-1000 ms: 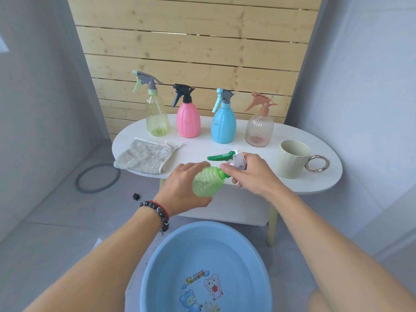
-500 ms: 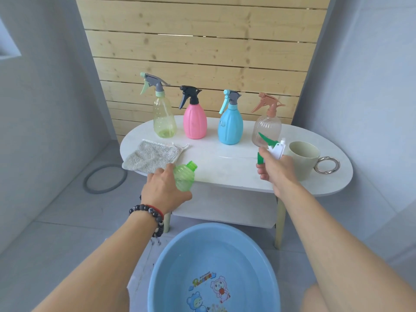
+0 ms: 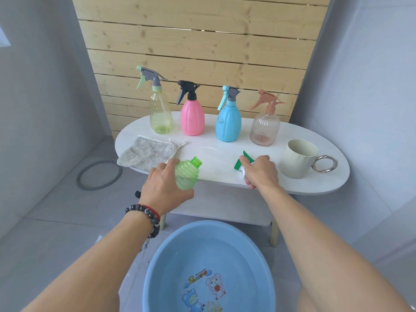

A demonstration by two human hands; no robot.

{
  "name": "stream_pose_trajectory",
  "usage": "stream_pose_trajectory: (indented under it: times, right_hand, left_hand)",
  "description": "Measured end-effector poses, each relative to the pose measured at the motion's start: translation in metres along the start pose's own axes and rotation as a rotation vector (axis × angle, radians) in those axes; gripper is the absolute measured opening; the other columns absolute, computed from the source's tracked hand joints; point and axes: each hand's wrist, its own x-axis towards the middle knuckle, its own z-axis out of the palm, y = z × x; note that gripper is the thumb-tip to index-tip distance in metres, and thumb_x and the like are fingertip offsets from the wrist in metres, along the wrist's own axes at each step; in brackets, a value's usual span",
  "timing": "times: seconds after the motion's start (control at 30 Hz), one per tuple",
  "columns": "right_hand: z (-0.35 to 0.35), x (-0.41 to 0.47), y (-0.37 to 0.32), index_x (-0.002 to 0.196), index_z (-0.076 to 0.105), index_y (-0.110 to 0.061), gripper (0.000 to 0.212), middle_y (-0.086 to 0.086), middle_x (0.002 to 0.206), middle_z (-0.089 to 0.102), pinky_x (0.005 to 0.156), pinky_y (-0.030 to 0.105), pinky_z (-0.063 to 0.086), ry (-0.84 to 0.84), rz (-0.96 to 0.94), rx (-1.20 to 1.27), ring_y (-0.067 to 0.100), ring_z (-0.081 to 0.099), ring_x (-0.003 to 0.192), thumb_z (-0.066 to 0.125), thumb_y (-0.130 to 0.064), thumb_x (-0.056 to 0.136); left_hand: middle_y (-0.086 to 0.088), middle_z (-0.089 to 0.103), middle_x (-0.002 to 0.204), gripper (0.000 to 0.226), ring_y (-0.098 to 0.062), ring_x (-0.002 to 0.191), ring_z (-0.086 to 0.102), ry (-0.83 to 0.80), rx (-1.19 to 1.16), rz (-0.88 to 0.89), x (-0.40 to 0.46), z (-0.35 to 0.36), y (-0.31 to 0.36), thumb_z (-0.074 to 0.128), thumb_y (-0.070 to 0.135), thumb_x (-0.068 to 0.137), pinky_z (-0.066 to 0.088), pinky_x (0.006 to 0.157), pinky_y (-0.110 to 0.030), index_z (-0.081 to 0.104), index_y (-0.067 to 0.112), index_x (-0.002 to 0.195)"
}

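The small green bottle [image 3: 186, 174] is gripped round its ribbed body by the left hand [image 3: 166, 188], fingers curled about it. It is held tilted at the front edge of the white oval surface [image 3: 211, 152], its bare threaded neck pointed up and to the right. The green-and-white spray head [image 3: 240, 162] is clasped under the curled fingers of the right hand [image 3: 261, 173], low on the surface near the same front edge, its green trigger showing beyond the fingertips. The two hands are kept well apart, bottle and spray head separated by bare tabletop.

Four spray bottles are lined along the back edge: yellow-green [image 3: 161, 117], pink [image 3: 192, 119], blue [image 3: 228, 123] and clear ribbed [image 3: 265, 127]. A grey cloth [image 3: 146, 152] is spread at the left end, and a pale mug [image 3: 298, 158] with a metal ring handle is set at the right end. A blue basin [image 3: 209, 251] is placed on the tiled floor below, and wooden slats [image 3: 198, 52] are seen behind the surface.
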Motion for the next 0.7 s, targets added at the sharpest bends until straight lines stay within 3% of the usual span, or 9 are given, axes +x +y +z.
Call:
stream_pose_trajectory:
  times: [0.13,0.23,0.33,0.4,0.47,0.6,0.7]
  right_hand:
    - [-0.019,-0.007,-0.002,0.111,0.059,-0.010,0.048,0.005,0.094,0.064,0.078,0.037,0.052,0.079,-0.109,-0.095,0.035,0.066,0.089,0.048,-0.054,0.097]
    - [-0.050,-0.009,-0.001,0.098,0.070,-0.014,0.029,0.008,0.086,0.066,0.067,0.037,0.045,0.351,-0.273,-0.143,0.035,0.061,0.084,0.050,-0.034,0.099]
    - [-0.081,0.002,0.014,0.111,0.068,-0.014,0.025,0.008,0.113,0.061,0.067,0.038,0.039,0.591,-0.244,-0.197,0.034,0.056,0.102,0.051,-0.029,0.098]
    - [-0.095,0.012,0.034,0.129,0.061,-0.011,0.040,0.011,0.135,0.050,0.078,0.047,0.047,0.529,-0.127,-0.250,0.038,0.045,0.120,0.047,-0.032,0.099]
    - [-0.104,0.019,0.051,0.139,0.054,-0.009,0.052,0.011,0.147,0.045,0.095,0.049,0.043,0.380,0.011,-0.304,0.039,0.040,0.128,0.035,-0.039,0.101]
    - [-0.110,0.015,0.065,0.129,0.061,-0.013,0.061,0.013,0.135,0.055,0.100,0.051,0.034,0.322,0.044,-0.380,0.036,0.044,0.128,0.024,-0.050,0.099]
    - [-0.118,0.013,0.067,0.109,0.069,-0.019,0.062,0.009,0.112,0.066,0.099,0.052,0.033,0.324,0.050,-0.479,0.032,0.042,0.123,0.022,-0.054,0.091]
  left_hand:
    - [0.000,0.053,0.120,0.085,-0.025,0.116,0.049,-0.005,-0.071,0.062,0.000,0.002,0.002,0.079,0.044,0.067,0.048,0.089,-0.039,0.041,0.029,0.142]
    - [0.001,0.055,0.123,0.084,-0.024,0.111,0.054,0.005,-0.108,0.113,-0.001,0.006,0.006,0.079,0.045,0.067,0.047,0.092,-0.039,0.043,0.030,0.141]
    - [0.004,0.058,0.119,0.081,-0.022,0.103,0.057,0.001,-0.112,0.166,-0.004,0.011,0.015,0.079,0.049,0.066,0.046,0.083,-0.034,0.044,0.031,0.136]
    - [0.004,0.057,0.119,0.080,-0.020,0.098,0.056,-0.013,-0.121,0.211,-0.008,0.013,0.020,0.081,0.046,0.067,0.043,0.079,-0.032,0.044,0.031,0.136]
    - [0.003,0.055,0.124,0.082,-0.020,0.097,0.055,-0.026,-0.110,0.247,-0.011,0.015,0.022,0.081,0.043,0.068,0.043,0.079,-0.031,0.043,0.029,0.138]
    - [0.002,0.053,0.131,0.083,-0.023,0.104,0.057,-0.050,-0.064,0.254,-0.013,0.016,0.021,0.080,0.045,0.069,0.046,0.084,-0.034,0.041,0.029,0.140]
    - [0.002,0.054,0.128,0.083,-0.024,0.105,0.057,-0.073,-0.048,0.236,-0.014,0.016,0.019,0.078,0.048,0.069,0.047,0.087,-0.037,0.039,0.029,0.140]
